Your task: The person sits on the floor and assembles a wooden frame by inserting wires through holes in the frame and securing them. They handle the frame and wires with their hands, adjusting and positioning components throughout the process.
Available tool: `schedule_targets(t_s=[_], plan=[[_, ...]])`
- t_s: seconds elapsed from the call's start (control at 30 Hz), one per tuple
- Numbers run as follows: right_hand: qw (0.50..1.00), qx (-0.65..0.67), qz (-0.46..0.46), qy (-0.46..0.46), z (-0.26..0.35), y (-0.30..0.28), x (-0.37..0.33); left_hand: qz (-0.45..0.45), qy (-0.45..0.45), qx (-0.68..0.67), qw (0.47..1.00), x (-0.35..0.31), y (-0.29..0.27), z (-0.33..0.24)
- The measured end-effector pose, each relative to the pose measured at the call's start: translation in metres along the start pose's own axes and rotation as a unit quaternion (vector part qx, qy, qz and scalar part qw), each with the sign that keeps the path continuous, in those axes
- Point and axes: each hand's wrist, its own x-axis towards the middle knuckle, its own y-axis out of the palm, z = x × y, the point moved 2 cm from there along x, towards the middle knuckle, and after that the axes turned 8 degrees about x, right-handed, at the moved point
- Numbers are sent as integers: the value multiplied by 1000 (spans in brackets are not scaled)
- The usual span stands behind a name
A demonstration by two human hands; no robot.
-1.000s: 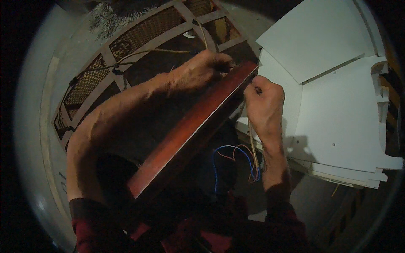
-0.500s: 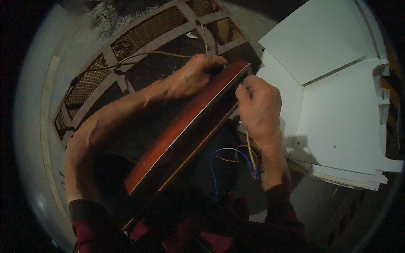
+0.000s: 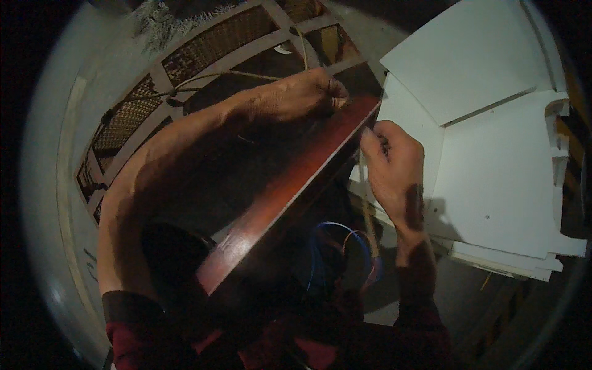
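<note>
A reddish-brown wooden panel (image 3: 308,172) slants between my forearms, its glossy edge facing up with a pale line along it. My left hand (image 3: 317,92) is closed in a fist beside the panel's upper end; its fingertips and what they hold are hidden. On the other side of that end, my right hand (image 3: 394,169) is closed with thumb against fingers. A tan cord (image 3: 365,203) runs up to its thumb side and hangs down beside the wrist. Below it, thin blue wire (image 3: 336,224) and orange wire loop in front of me.
Behind my left arm lies a curved brown frame (image 3: 259,46) with woven panels, another cord (image 3: 228,73) crossing it. A large white panelled piece (image 3: 493,160) stands at the right. Grey stringy fibres (image 3: 161,28) lie at the far left.
Both hands have shifted right, the left slightly up and the right slightly down. The panel has moved right and tipped, showing less of its dark side. The hanging cord and wires have swung.
</note>
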Motion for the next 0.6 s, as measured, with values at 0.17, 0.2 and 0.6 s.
schedule_targets(t_s=[0.17,0.2,0.6], plan=[[998,-59,-14,-11,5,4,2,-38,79,78,993,6,7,-10],[999,-38,-24,-14,5,4,2,-61,107,135,983,7,9,-10],[999,-12,-26,-46,11,1,0,-46,121,-40,991,-14,4,10]])
